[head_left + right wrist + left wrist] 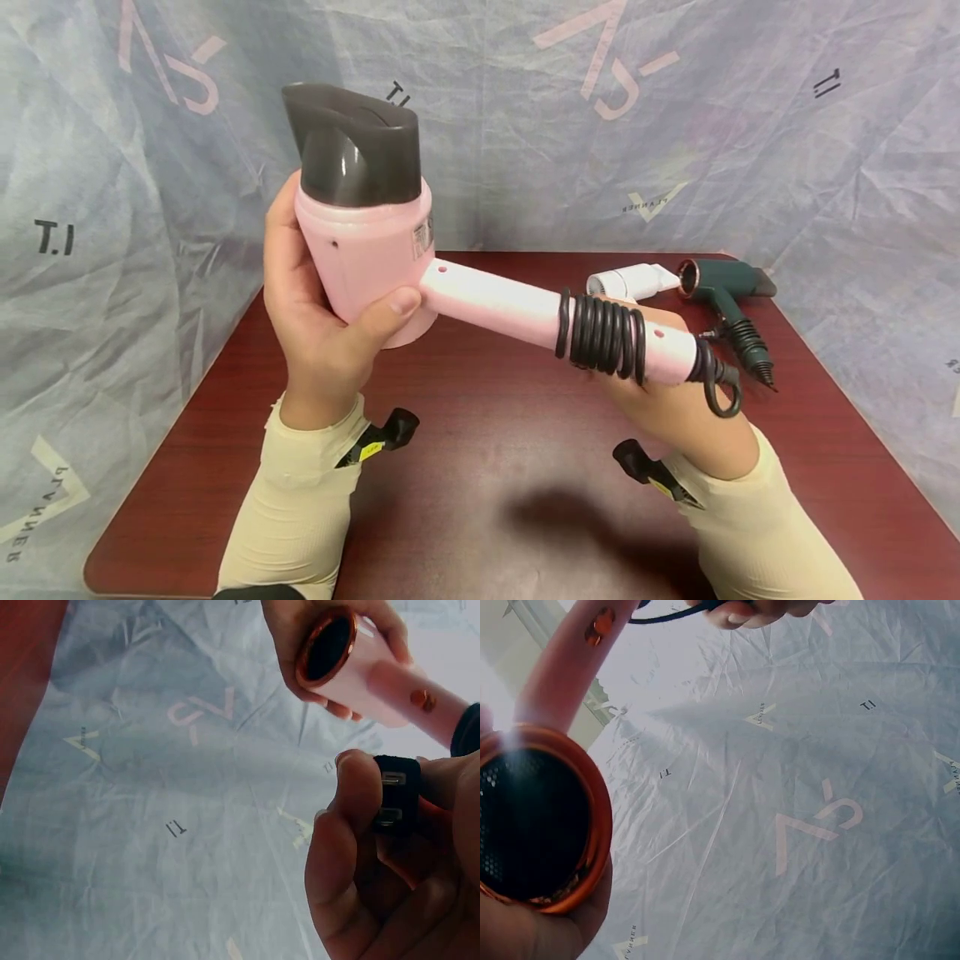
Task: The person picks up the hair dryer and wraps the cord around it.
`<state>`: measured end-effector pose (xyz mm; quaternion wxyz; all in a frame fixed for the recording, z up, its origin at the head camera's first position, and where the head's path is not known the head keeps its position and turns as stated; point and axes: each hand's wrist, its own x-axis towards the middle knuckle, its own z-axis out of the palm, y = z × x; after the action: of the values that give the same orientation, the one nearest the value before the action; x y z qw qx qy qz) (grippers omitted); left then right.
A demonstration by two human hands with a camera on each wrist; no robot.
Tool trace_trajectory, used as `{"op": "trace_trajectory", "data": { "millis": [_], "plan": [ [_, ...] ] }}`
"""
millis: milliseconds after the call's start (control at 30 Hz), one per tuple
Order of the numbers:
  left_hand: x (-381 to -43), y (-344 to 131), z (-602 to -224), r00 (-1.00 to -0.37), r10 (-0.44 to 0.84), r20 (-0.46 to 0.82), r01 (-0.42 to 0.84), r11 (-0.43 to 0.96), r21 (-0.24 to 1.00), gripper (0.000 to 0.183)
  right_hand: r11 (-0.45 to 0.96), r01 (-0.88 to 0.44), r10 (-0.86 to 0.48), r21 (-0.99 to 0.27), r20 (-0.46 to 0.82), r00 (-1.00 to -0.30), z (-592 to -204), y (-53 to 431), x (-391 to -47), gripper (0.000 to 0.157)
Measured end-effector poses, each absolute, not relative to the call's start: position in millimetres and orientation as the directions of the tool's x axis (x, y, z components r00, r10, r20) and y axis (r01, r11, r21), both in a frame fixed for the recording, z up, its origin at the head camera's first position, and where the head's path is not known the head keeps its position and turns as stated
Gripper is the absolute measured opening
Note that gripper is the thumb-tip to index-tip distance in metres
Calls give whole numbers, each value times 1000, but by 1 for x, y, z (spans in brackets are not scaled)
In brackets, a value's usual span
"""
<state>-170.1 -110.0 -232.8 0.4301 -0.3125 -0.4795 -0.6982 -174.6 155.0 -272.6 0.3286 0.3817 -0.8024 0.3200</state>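
Observation:
My left hand [318, 342] grips the body of a pink hair dryer [367, 258], thumb across its near side. The dryer is held in the air, its black nozzle [360, 162] pointing up and its handle slanting down to the right. A black cord [606, 335] is coiled round the handle's lower part. In the left wrist view the copper-rimmed rear grille [532, 817] shows. My right hand [675, 421] is behind the handle end in the head view. The right wrist view shows its fingers pinching a black two-prong plug [401, 791].
At the table's back right lie a white hair dryer [630, 281] and a dark green hair dryer [726, 282] with its cord wound round the handle. The dark red table [480, 467] spreads below my hands. A printed grey sheet [480, 108] hangs around it.

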Motion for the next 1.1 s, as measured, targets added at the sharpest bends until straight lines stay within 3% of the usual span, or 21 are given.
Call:
{"op": "trace_trajectory", "data": {
  "millis": [100,167,267,400,667,767,933,1100],
  "plan": [
    [-171,-109,-233,-431,-314,846,902,-152,404,89,390,-879,-449,-273,777,-441,-274,152,-174,31],
    [-173,-109,-234,-426,-320,846,905,-137,404,88,411,-879,-471,-242,769,-432,-274,148,-173,38],
    [-175,-108,-235,-419,-326,848,908,-116,404,88,440,-861,-484,-254,741,-466,-275,144,-171,36],
    [-178,-106,-237,-409,-328,852,908,-53,415,90,454,-833,-510,-316,675,-534,-275,142,-167,22],
    [-180,-103,-242,-408,-277,870,901,32,433,89,383,-746,-564,-544,501,-656,-271,139,-159,49],
    [-181,-103,-243,-405,-263,876,900,55,433,88,384,-752,-561,-536,511,-651,-272,137,-159,50],
    [-182,-102,-244,-411,-251,876,897,62,438,88,392,-793,-513,-466,605,-609,-276,133,-163,35],
    [-176,-100,-241,-454,-217,864,875,73,478,84,463,-791,-462,-399,653,-600,-277,135,-166,31]
  ]
}}
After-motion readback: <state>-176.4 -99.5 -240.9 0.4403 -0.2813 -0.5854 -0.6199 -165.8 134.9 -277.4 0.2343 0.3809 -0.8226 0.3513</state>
